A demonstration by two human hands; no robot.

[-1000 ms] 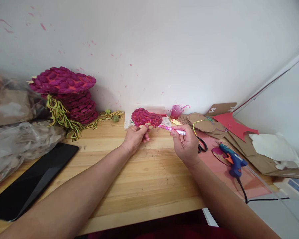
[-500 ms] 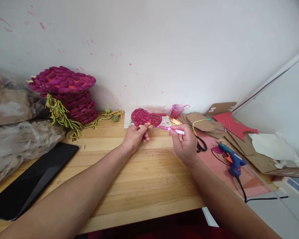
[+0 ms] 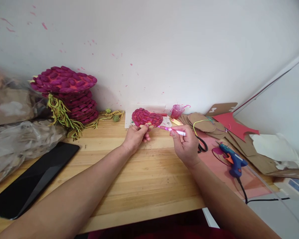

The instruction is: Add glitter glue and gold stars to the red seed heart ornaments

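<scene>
My left hand [image 3: 137, 135] is closed on the lower edge of a heart-shaped piece [image 3: 146, 117] covered in magenta, shell-like bits over a red base, with a pale patch near my thumb. My right hand [image 3: 185, 144] pinches a paintbrush [image 3: 176, 132] with a white handle smeared pink. The brush's pink tip points left and meets the lower right edge of the heart, as far as I can tell. Behind the heart lies a white sheet [image 3: 128, 122]. A clear cup stained with pink paint [image 3: 176, 111] stands by the wall.
Left: a stack of similar magenta pieces [image 3: 64, 81], yellow-green yarn [image 3: 56, 109], plastic bags [image 3: 27, 136] and a black phone or tablet [image 3: 37, 179]. Right: scissors [image 3: 203, 144], a blue glue gun [image 3: 235, 164] with its cord, cardboard pieces [image 3: 201, 122] and red paper [image 3: 234, 124].
The whole view has shifted very slightly. Both hands keep the same grips, and the brush stays by the heart's lower right edge.
</scene>
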